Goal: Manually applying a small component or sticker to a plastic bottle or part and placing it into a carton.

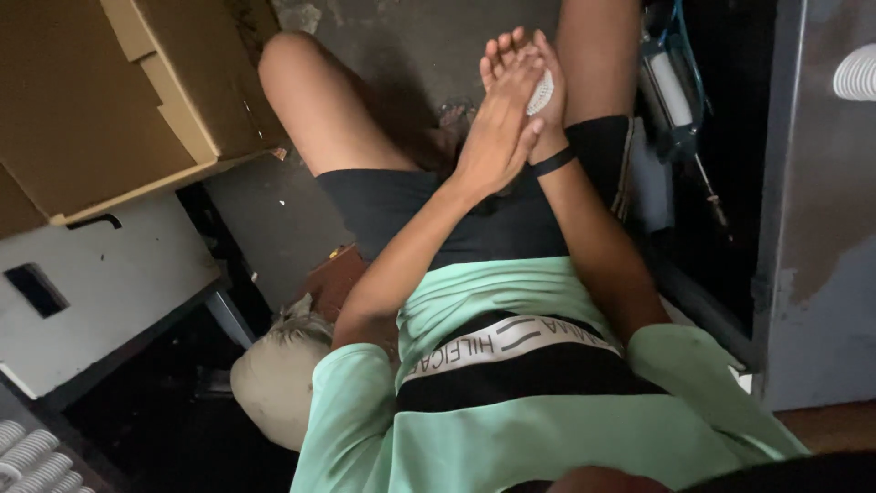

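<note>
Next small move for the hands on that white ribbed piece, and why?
Probably part the palms a little. The left hand lies flat over the right hand, pressing the white ribbed piece between them, so only its edge shows and nothing can be checked or regripped while it stays covered.

One head-worn view; looks steeply down, close over the seated person's lap.

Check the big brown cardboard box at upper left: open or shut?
Open: the brown cardboard box has a top flap folded outward; its contents cannot be seen.
</note>
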